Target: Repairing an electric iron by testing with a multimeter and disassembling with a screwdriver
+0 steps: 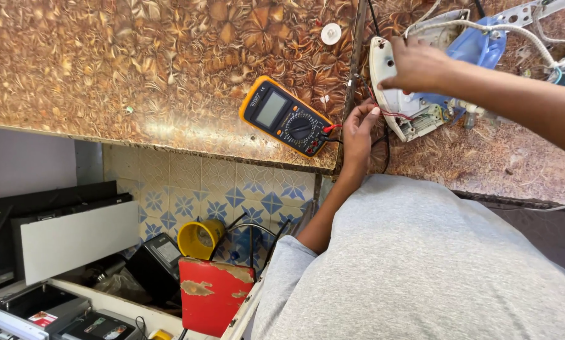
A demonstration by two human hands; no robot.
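A white and blue clothes iron [414, 110] lies on the brown patterned table top [138, 63], its rear cover open with wiring showing. My right hand [416, 63] presses on the iron's white body and grips it from above. At the iron's open end, my left hand [358, 129] pinches a thin red test lead [389, 114]. Red and black leads run from this hand back to a yellow and black multimeter [285, 116], which lies flat just left of it.
The iron's white cord [515, 31] loops along the table's far right, by a metal bracket [528, 9]. A small white disc [331, 33] lies on the table. Below the table edge are a tiled floor [245, 195], a yellow cup [199, 239], a red board [213, 293], black boxes and a white panel [75, 236].
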